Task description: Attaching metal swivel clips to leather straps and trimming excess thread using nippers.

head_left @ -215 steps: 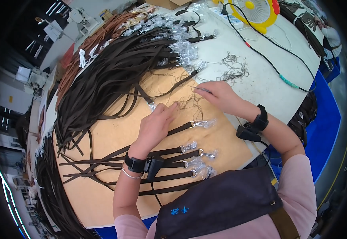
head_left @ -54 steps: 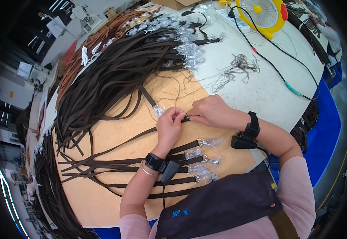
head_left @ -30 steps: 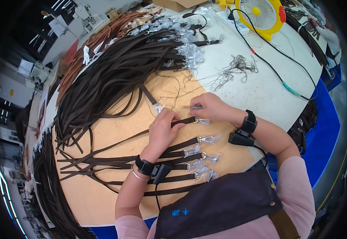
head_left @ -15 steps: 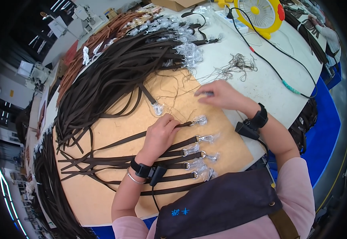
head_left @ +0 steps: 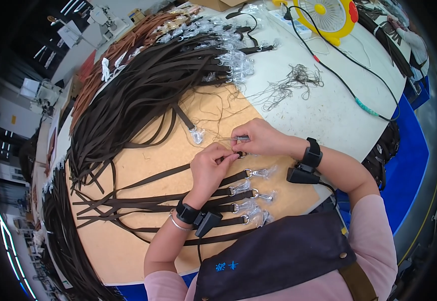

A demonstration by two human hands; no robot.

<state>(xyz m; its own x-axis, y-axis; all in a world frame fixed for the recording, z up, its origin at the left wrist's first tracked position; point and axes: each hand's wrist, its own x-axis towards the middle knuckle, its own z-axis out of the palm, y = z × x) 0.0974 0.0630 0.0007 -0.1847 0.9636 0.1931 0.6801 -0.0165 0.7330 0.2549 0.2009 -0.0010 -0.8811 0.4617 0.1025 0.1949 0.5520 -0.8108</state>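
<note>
My left hand (head_left: 208,168) pinches a dark brown leather strap (head_left: 166,173) close to its hardware end, which the fingers mostly cover. Right beside it, my right hand (head_left: 262,136) grips a small grey metal tool (head_left: 242,138); a thin line runs left from it, and I cannot tell if that is its tip or a thread. The two hands almost touch at the strap's end. Nearer to me lie several similar straps (head_left: 198,196) with plastic-wrapped metal clips (head_left: 260,173). Another wrapped clip (head_left: 196,135) lies just beyond my left hand.
A big heap of dark straps (head_left: 143,85) covers the board's far left side. Loose threads (head_left: 301,80) lie on the white table (head_left: 344,95). At the back stand a yellow fan (head_left: 324,17) and a black cable (head_left: 346,75). Another person's arm (head_left: 409,40) shows at far right.
My right hand has come left and down with the grey tool, to the strap's end. My left hand has shifted slightly right, still pinching the strap.
</note>
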